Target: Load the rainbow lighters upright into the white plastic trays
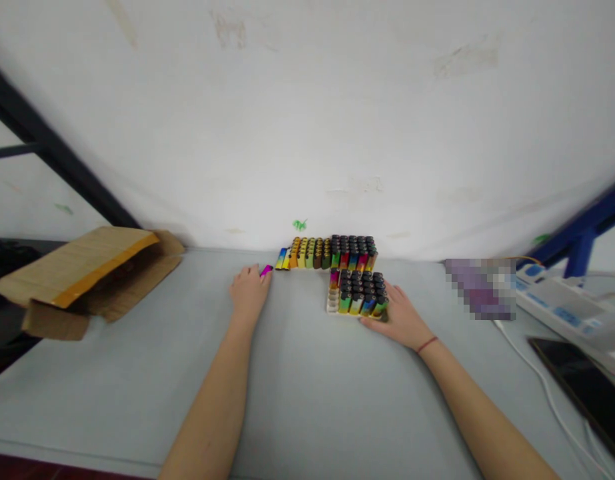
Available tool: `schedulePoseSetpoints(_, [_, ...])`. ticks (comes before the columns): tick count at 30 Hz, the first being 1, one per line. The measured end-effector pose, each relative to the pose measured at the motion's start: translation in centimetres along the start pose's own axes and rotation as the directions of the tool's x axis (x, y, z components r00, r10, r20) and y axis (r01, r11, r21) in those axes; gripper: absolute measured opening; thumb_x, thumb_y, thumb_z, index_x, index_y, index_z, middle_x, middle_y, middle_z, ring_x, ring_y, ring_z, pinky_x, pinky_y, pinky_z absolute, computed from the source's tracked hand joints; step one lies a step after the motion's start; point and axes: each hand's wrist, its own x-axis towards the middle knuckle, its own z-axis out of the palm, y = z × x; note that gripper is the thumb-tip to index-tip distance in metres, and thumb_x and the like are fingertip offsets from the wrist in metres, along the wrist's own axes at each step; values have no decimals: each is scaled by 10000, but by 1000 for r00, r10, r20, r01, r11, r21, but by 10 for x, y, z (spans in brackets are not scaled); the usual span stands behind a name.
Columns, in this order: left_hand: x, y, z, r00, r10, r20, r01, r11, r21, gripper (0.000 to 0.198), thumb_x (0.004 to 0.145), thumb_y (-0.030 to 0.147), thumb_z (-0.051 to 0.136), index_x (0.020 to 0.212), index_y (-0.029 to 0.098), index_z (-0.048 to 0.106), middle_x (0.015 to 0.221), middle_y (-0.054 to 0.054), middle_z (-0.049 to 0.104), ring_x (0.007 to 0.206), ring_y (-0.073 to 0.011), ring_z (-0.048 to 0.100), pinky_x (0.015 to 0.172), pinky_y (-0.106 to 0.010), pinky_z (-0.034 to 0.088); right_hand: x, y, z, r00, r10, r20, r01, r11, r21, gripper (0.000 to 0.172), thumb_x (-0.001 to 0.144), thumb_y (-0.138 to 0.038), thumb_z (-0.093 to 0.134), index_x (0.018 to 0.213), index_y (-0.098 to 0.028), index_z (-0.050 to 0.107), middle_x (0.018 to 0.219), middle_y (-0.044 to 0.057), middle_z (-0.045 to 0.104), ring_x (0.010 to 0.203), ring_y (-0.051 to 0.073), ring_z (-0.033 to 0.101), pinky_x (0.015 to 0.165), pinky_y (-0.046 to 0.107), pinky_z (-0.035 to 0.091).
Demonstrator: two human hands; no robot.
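Between the fingers of my left hand (250,288) is a purple lighter (266,271), close to the table. My right hand (400,316) grips the right side of a white tray (333,304) that holds rows of upright lighters (363,293) with black tops. Several slots in the tray's left column have no lighter in them. Behind it stand two more blocks of upright lighters, one with black tops (354,252) and one with yellow and brown tones (311,253). Two loose lighters (283,259), blue and yellow, lie at the left end of that row.
An open cardboard box (104,267) lies on the left of the grey table (307,400). To the right are a pixelated purple item (480,290), a white power strip (562,307), a black phone (587,380) and a white cable (542,373). A wall rises behind.
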Motion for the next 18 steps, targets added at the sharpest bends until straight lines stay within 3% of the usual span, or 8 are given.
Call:
schedulePoseSetpoints(4, [1,2,4,997,62,43,-60,997,-47,384,965,321,435,1213,127,654,1157,-201,671,1093,-328,646,901,-404,497,0,0,0,1000,16,25,-16,1000,2,850,825,-665,588,1441,-96,452,1444,236,525,1370,381,451,1136,568,348])
schedulePoseSetpoints(8, [2,11,5,999,21,-31,-29,951,-307,365,975,277,409,1275,128,552,1122,-188,699,1040,-303,676,880,-393,502,0,0,1,1000,22,20,-21,1000,-11,854,818,-673,589,1436,-98,463,1448,239,518,1373,382,449,1143,560,345])
schedulePoseSetpoints(11, [0,23,8,994,-3,-109,-60,821,-567,321,986,297,380,1231,163,538,1102,-152,707,1021,-268,677,874,-380,506,1,0,0,1000,10,29,-10,1000,-9,833,830,-663,579,1435,-101,466,1450,235,515,1377,376,444,1141,561,348])
schedulePoseSetpoints(13, [-4,33,11,992,8,-126,-95,705,-703,289,965,346,446,1192,186,531,988,-93,709,909,-229,680,820,-349,516,1,0,0,999,5,39,-4,1000,-8,825,835,-654,578,1435,-100,464,1452,234,513,1377,375,443,1143,562,344])
schedulePoseSetpoints(16, [-12,47,15,995,68,-80,-104,558,-823,288,928,393,534,1134,194,505,770,4,632,632,-154,603,644,-280,495,1,0,0,999,7,39,-7,1000,-1,840,832,-654,584,1440,-90,453,1447,238,518,1371,376,449,1147,560,338])
schedulePoseSetpoints(18, [-17,55,15,993,111,-28,-78,475,-877,219,953,403,493,1025,197,512,687,33,568,529,-122,529,561,-253,458,1,0,0,999,8,32,-9,1000,2,852,828,-662,585,1441,-86,448,1444,240,521,1370,379,448,1142,563,342])
